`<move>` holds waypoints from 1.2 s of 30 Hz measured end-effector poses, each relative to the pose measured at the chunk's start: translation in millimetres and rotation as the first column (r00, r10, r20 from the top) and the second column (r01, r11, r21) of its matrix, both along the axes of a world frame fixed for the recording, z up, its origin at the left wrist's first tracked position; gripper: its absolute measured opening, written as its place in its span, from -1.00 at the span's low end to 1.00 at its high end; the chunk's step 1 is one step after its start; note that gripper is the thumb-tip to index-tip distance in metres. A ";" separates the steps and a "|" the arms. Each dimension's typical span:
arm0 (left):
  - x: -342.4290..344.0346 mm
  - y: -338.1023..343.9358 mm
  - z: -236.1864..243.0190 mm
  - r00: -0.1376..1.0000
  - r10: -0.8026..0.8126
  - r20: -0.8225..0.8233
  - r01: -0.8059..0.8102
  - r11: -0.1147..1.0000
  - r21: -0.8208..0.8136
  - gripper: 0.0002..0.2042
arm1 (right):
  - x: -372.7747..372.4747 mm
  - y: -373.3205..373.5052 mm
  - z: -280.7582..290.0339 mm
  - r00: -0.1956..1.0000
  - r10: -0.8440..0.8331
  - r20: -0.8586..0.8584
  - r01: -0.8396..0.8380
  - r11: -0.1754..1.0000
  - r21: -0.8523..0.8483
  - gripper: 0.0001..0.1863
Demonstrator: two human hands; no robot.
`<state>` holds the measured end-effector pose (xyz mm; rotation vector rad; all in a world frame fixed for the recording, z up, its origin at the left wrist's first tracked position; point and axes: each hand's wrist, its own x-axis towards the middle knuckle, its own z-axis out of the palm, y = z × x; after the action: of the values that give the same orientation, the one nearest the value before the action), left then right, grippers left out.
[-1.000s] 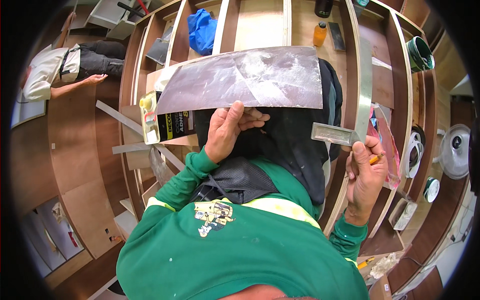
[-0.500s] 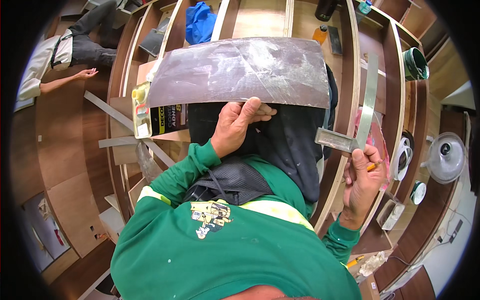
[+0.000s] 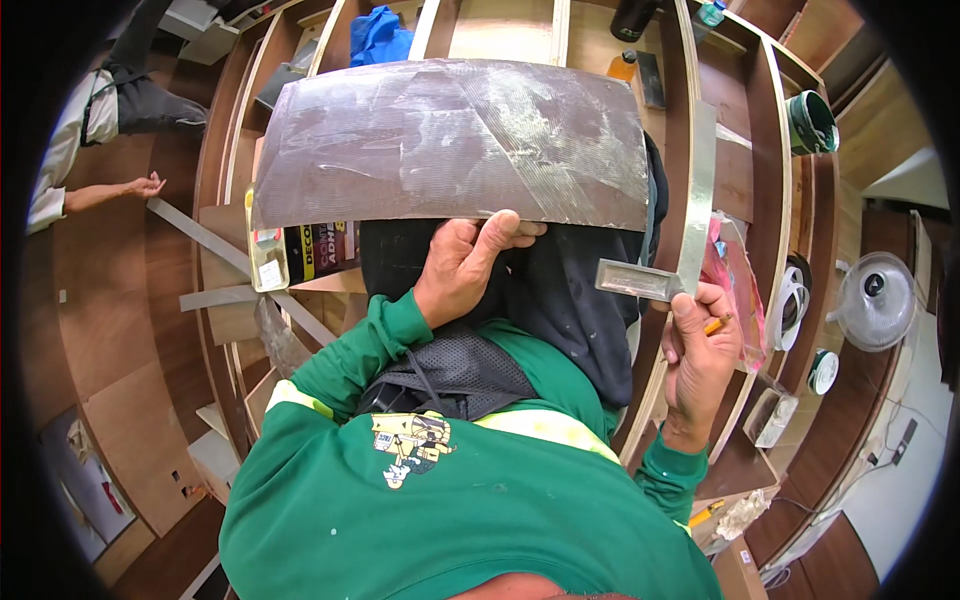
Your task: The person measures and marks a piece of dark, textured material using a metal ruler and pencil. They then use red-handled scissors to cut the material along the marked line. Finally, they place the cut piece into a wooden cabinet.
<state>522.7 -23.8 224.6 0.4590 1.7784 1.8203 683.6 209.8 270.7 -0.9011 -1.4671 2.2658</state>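
Observation:
My left hand (image 3: 466,262) grips the near edge of a dark brown board (image 3: 400,145), thumb on top and fingers underneath. Pale scuffs and fine ribbed lines mark the board's face, which lies above my lap. In my right hand (image 3: 700,350) is a metal try square (image 3: 697,205), held at the corner between thumb and fingers. Its long blade points away from me and its short stock (image 3: 636,280) points left, apart from the board. A yellow pencil (image 3: 717,324) also sticks out between the fingers of that hand.
Wooden frame compartments (image 3: 685,90) surround me. A clear container (image 3: 268,262) and a dark adhesive tin (image 3: 318,250) stand left of my lap. A blue bag (image 3: 380,38), an orange bottle (image 3: 622,66) and a green bucket (image 3: 812,122) lie beyond. Another person's hand (image 3: 147,186) shows far left, a fan (image 3: 875,300) right.
The board has come a little nearer and leftward in my left hand. My right hand has shifted left with the try square. The other person's hand has moved left and down.

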 end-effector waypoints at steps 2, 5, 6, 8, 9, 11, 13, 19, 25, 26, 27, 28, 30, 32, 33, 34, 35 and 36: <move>-0.7 1.4 3.9 1.000 0.008 0.023 -0.008 1.000 0.016 -0.52 | -3.0 -5.1 -1.4 1.000 0.005 -0.006 -0.005 1.000 -0.027 -0.83; 0.3 2.4 7.3 0.998 0.021 0.067 -0.025 0.998 0.056 -0.50 | -1.0 -9.7 -15.8 1.000 0.009 -0.007 -0.009 0.998 -0.055 -0.83; 0.1 2.5 7.8 0.996 0.026 0.083 -0.032 0.997 0.071 -0.49 | -2.0 -11.7 -18.3 1.000 0.019 -0.004 -0.019 0.998 -0.064 -0.84; -1.7 2.1 8.1 0.993 0.022 0.114 -0.032 0.996 0.087 -0.47 | -8.3 -18.7 -17.2 1.000 0.028 -0.002 -0.028 0.996 -0.089 -0.85; -2.4 1.5 8.0 0.991 0.020 0.130 -0.032 0.995 0.093 -0.46 | -11.5 -21.6 -16.7 0.999 0.032 -0.001 -0.032 0.994 -0.103 -0.85; -2.1 -2.2 1.2 0.979 -0.012 0.205 -0.027 0.982 0.185 -0.45 | -17.3 -26.8 -21.1 0.998 0.058 -0.030 -0.061 0.993 -0.104 -0.87; -1.9 -4.2 -3.2 0.961 -0.040 0.273 -0.032 0.967 0.252 -0.45 | -25.0 -34.0 -18.9 0.998 0.058 -0.035 -0.061 0.992 -0.114 -0.87; -2.1 -3.5 -3.8 0.929 -0.154 0.337 0.015 0.924 0.381 -0.42 | -23.4 -47.3 -24.3 0.996 0.072 -0.049 -0.079 0.983 -0.166 -0.85; -2.9 -3.2 -8.6 0.949 -0.133 0.285 0.039 0.949 0.312 -0.36 | -23.9 -47.9 -29.0 0.997 0.044 -0.066 -0.056 0.978 -0.203 -0.86; -2.2 -3.8 -11.6 0.955 -0.119 0.270 0.038 0.957 0.287 -0.35 | -24.2 -48.0 -29.0 0.997 0.040 -0.071 -0.054 0.977 -0.207 -0.86; -1.5 -4.4 -13.1 0.961 -0.105 0.255 0.036 0.965 0.261 -0.33 | -24.6 -48.0 -29.0 0.996 0.038 -0.076 -0.053 0.976 -0.211 -0.86; -0.8 -5.0 -13.2 0.963 -0.097 0.252 0.031 0.967 0.253 -0.33 | -25.0 -47.6 -29.0 0.996 0.036 -0.078 -0.052 0.974 -0.221 -0.86; 1.7 -5.4 -12.4 0.965 -0.086 0.249 0.024 0.971 0.239 -0.34 | -24.5 -45.8 -29.5 0.997 0.028 -0.077 -0.046 0.970 -0.239 -0.86; 5.9 -18.7 -2.8 0.967 -0.165 0.195 0.153 0.985 0.073 -0.38 | -24.3 -46.7 -28.0 0.997 0.040 -0.068 -0.055 0.973 -0.226 -0.87; 3.2 -19.1 11.8 0.960 -0.220 0.173 0.225 0.974 -0.008 -0.40 | -24.8 -46.3 -28.8 0.997 0.034 -0.062 -0.047 0.976 -0.215 -0.87; -2.4 -23.4 34.6 0.930 -0.367 -0.021 0.333 0.864 -0.377 -0.57 | -25.3 -45.4 -30.2 0.997 0.025 -0.067 -0.039 0.977 -0.209 -0.87; -1.5 -20.2 65.9 0.857 -0.508 -0.087 0.366 0.718 -0.592 -0.60 | -25.6 -45.7 -31.2 0.997 0.022 -0.070 -0.036 0.977 -0.208 -0.86; 1.4 -20.0 90.0 0.806 -0.582 -0.108 0.397 0.668 -0.629 -0.60 | -24.7 -47.1 -32.3 0.997 0.021 -0.070 -0.035 0.978 -0.207 -0.86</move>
<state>524.2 -43.8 314.6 0.9002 2.0313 0.7864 659.0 162.6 238.3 -0.8561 -1.2386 2.4796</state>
